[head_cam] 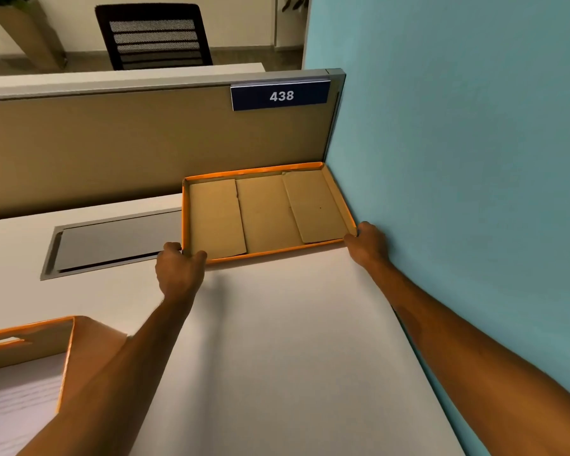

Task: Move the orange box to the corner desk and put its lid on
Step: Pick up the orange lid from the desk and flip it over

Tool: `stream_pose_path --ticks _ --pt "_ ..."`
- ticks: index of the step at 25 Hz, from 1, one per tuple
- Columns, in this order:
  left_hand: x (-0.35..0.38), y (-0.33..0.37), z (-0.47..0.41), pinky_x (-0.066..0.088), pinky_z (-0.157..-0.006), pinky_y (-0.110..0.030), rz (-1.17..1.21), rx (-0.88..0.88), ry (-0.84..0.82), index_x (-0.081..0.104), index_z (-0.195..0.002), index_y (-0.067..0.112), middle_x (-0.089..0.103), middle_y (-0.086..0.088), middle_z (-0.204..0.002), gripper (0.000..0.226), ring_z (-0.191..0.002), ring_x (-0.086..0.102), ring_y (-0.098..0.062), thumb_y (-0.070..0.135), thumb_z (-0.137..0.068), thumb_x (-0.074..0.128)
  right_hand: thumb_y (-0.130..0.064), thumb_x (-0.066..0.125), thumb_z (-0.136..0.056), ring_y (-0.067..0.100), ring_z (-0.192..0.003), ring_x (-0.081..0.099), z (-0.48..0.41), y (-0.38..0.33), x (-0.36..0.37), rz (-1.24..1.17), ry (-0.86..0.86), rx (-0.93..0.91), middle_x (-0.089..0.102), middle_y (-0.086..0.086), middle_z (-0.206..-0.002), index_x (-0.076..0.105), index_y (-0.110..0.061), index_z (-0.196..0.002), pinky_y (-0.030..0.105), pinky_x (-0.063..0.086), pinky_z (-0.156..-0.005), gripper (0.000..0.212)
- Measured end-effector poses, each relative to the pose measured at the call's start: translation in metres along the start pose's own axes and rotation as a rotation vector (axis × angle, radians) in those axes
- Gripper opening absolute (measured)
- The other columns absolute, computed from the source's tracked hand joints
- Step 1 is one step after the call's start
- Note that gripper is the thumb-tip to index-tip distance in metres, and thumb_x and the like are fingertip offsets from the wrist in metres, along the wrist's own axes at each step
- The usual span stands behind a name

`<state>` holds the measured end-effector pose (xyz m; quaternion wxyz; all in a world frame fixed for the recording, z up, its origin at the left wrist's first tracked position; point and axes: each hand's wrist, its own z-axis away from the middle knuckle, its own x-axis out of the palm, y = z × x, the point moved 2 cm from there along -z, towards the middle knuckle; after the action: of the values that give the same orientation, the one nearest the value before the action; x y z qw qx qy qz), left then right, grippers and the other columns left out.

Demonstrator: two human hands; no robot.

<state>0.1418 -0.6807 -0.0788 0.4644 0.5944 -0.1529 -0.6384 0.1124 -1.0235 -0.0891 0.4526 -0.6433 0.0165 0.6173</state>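
A shallow orange lid [268,210] lies open side up on the white desk [277,350], pushed into the far corner where the tan partition meets the blue wall. Its inside is brown cardboard with folded flaps. My left hand [180,269] grips its near-left corner, thumb over the rim. My right hand [368,242] holds its near-right corner, against the wall. The deeper orange box [91,348], with a handle slot and white paper inside, stands at the lower left, partly cut off by the frame and by my left forearm.
A grey cable hatch [112,246] is set into the desk left of the lid. The tan partition [112,143] carries a blue sign reading 438 [281,96]. The blue wall [458,159] bounds the right side. A black mesh chair [155,34] stands beyond the partition.
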Motion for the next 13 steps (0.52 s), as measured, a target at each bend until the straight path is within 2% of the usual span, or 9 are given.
stream_pose_path --ticks 4,7,10,11,13 --pt "0.009 -0.005 -0.015 0.052 -0.096 -0.051 0.044 -0.102 -0.018 0.051 -0.134 0.000 0.060 -0.022 -0.128 0.049 -0.111 0.060 -0.041 0.016 -0.088 0.063 -0.010 0.056 -0.085 0.043 -0.107 0.060 -0.018 -0.005 0.014 0.060 0.062 0.053 0.065 0.027 -0.116 0.061 0.007 -0.108 0.041 0.050 -0.082 0.029" --pt "0.011 -0.010 -0.024 0.054 -0.090 -0.047 0.066 -0.116 -0.025 0.056 -0.130 -0.001 0.063 -0.023 -0.122 0.041 -0.100 0.061 -0.038 0.006 -0.090 0.053 -0.002 0.055 -0.083 0.045 -0.108 0.060 -0.022 -0.010 0.023 0.031 0.095 0.112 0.061 0.029 -0.119 0.060 0.011 -0.109 0.044 0.051 -0.083 0.029" --pt "0.006 -0.007 -0.025 0.052 -0.082 -0.040 0.154 -0.145 -0.015 0.054 -0.133 0.004 0.061 -0.020 -0.124 0.041 -0.093 0.057 -0.032 0.005 -0.092 0.051 0.001 0.053 -0.080 0.045 -0.107 0.059 -0.018 -0.015 0.026 -0.080 0.119 0.152 0.059 0.028 -0.118 0.058 0.007 -0.109 0.047 0.053 -0.086 0.030" --pt "0.002 -0.005 -0.025 0.052 -0.080 -0.038 0.196 -0.164 -0.014 0.054 -0.134 0.007 0.060 -0.019 -0.125 0.041 -0.093 0.057 -0.032 0.007 -0.093 0.051 0.001 0.052 -0.077 0.045 -0.104 0.060 -0.019 -0.015 0.026 -0.122 0.118 0.159 0.060 0.027 -0.116 0.058 0.004 -0.107 0.049 0.054 -0.085 0.031" --pt "-0.006 -0.002 -0.026 0.055 -0.083 -0.041 0.324 -0.215 -0.026 0.052 -0.134 0.010 0.058 -0.019 -0.129 0.038 -0.099 0.060 -0.034 0.011 -0.096 0.052 0.002 0.050 -0.075 0.042 -0.091 0.065 -0.020 -0.014 0.023 -0.294 0.087 0.199 0.063 0.022 -0.109 0.057 -0.004 -0.100 0.053 0.059 -0.072 0.027"
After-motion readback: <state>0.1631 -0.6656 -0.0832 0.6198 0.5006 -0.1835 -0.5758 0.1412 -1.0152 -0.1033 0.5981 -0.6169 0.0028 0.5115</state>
